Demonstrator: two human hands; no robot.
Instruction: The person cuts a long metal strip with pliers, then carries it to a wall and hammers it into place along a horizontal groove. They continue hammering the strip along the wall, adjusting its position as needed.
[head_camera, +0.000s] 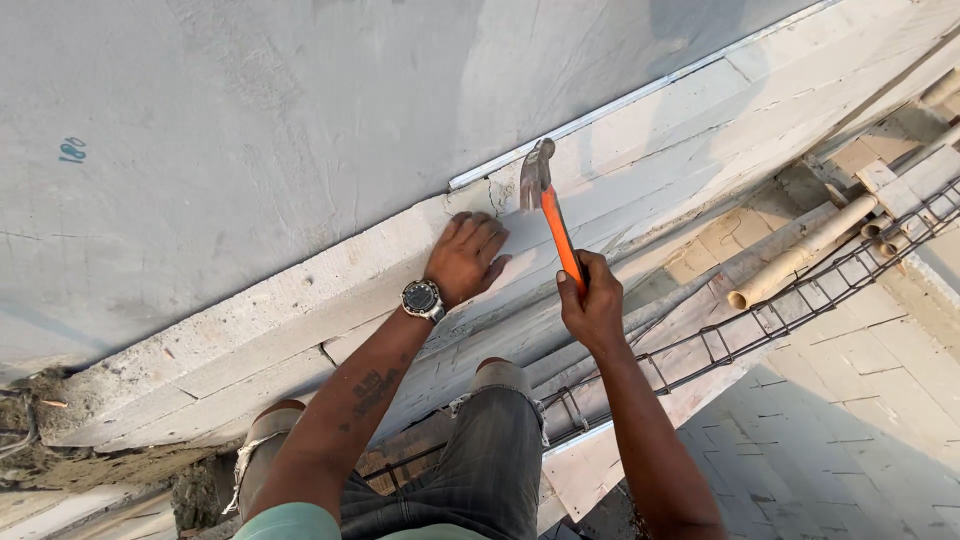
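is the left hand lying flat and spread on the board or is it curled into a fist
Flat and spread. The left hand lies palm down on the pale board, fingers extended toward the hammer held in the right hand.

**A:** so what's everything actually sitting on here?

**B:** a pale whitish timber board ledge (300, 320) running diagonally under the smooth grey concrete wall (250, 130). A thin silver metal strip (640, 95) lies along the seam where the ledge meets the wall, starting about halfway along. At the ledge's low end there's a clump of rough grey mortar (60, 460).

**A:** and lower down?

**B:** a long black steel rebar cage (740, 335) lies along the lower planks, with a beige bamboo pole (800, 255) just beside it. Below that is a floor of pale square panels (850, 430).
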